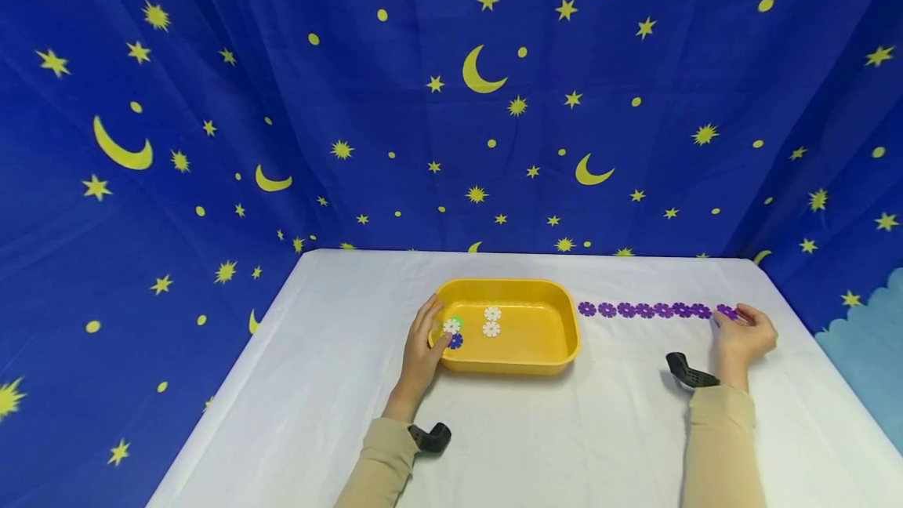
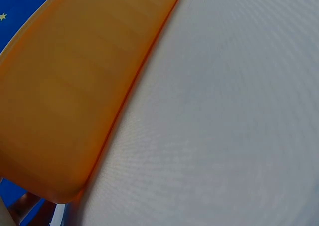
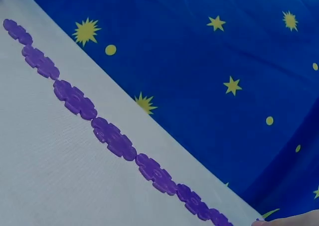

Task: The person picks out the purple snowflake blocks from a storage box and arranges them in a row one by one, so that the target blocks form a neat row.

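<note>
A yellow plastic tray [image 1: 504,365] lies on the table, and my left hand [image 1: 418,351] holds its left end, with the thumb over the rim. Inside, near that thumb, a white flower-shaped disc [image 1: 451,326] overlaps a green one [image 1: 458,322], and a blue disc [image 1: 455,342] lies just in front. Two more white discs [image 1: 491,321] sit mid-tray. To the right, several purple flower-shaped discs [image 1: 645,310] form a row. At the row's right end my right hand [image 1: 748,337] pinches another purple disc [image 1: 725,310], a small gap from its neighbour.
A white cloth covers the table [image 1: 536,437]. Behind and at the sides hangs a blue curtain [image 1: 423,116] with yellow moons and stars. Each wrist wears a black camera mount, one on the left [image 1: 432,439] and one on the right [image 1: 687,371].
</note>
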Action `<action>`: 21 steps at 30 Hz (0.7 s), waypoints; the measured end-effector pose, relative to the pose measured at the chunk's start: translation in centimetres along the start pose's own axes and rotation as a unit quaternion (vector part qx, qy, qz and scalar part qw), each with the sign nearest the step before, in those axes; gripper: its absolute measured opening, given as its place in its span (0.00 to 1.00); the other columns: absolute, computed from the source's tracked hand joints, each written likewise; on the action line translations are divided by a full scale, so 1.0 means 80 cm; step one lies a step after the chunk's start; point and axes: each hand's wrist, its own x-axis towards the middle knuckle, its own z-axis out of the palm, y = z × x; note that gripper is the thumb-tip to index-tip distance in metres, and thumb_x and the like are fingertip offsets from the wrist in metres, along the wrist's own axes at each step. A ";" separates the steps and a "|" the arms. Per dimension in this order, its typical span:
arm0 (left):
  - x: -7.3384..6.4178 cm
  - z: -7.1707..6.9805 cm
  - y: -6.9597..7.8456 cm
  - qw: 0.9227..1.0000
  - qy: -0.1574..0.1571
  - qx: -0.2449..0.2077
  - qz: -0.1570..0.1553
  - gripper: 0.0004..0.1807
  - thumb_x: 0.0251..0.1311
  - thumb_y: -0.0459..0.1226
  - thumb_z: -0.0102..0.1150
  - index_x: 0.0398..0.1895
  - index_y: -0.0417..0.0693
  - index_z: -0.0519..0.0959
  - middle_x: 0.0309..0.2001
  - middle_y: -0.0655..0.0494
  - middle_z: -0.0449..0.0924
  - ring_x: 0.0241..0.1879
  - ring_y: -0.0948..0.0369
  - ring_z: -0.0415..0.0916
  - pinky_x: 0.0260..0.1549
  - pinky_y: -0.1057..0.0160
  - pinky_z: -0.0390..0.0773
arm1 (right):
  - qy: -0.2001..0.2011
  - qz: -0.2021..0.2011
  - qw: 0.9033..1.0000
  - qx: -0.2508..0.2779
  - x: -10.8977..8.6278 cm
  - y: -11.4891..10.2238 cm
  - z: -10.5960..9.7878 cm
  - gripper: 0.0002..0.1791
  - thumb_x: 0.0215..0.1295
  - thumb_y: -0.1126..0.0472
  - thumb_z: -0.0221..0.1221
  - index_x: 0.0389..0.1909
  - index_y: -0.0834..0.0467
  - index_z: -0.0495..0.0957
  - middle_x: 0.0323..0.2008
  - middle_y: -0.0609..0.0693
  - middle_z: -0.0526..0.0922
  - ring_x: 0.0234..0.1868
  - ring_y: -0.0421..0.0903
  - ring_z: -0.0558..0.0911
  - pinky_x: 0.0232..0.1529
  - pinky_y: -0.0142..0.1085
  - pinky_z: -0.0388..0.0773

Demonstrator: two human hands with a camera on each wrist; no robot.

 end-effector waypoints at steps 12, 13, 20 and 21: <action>0.001 -0.008 0.002 1.000 0.001 -0.003 0.007 0.29 0.59 0.35 0.54 0.66 0.41 0.67 0.73 0.51 0.57 0.72 0.47 0.54 0.69 0.39 0.52 | -0.009 -0.046 0.990 -0.131 -0.005 0.019 0.011 0.23 0.57 0.68 0.61 0.56 0.61 0.77 0.29 0.31 0.66 0.31 0.25 0.63 0.41 0.21 0.64; 0.001 -0.008 0.003 1.000 0.001 -0.003 0.006 0.29 0.59 0.36 0.54 0.65 0.41 0.67 0.73 0.51 0.57 0.72 0.47 0.54 0.69 0.39 0.53 | -0.012 -0.043 0.990 -0.134 -0.005 0.018 0.011 0.23 0.58 0.67 0.61 0.57 0.61 0.76 0.30 0.31 0.66 0.32 0.25 0.63 0.43 0.22 0.65; 0.001 -0.008 0.005 1.000 0.004 -0.003 0.001 0.29 0.59 0.36 0.54 0.65 0.42 0.67 0.73 0.51 0.57 0.72 0.47 0.54 0.69 0.39 0.53 | -0.017 -0.044 0.988 -0.144 -0.006 0.015 0.009 0.23 0.59 0.69 0.57 0.58 0.61 0.75 0.32 0.33 0.65 0.34 0.26 0.64 0.49 0.26 0.69; 0.001 -0.007 0.004 1.000 0.004 -0.002 -0.001 0.29 0.59 0.36 0.54 0.65 0.42 0.67 0.73 0.51 0.57 0.72 0.47 0.54 0.70 0.39 0.53 | -0.015 -0.045 0.988 -0.144 -0.006 0.016 0.009 0.23 0.59 0.70 0.56 0.58 0.61 0.75 0.32 0.33 0.65 0.34 0.25 0.63 0.49 0.25 0.69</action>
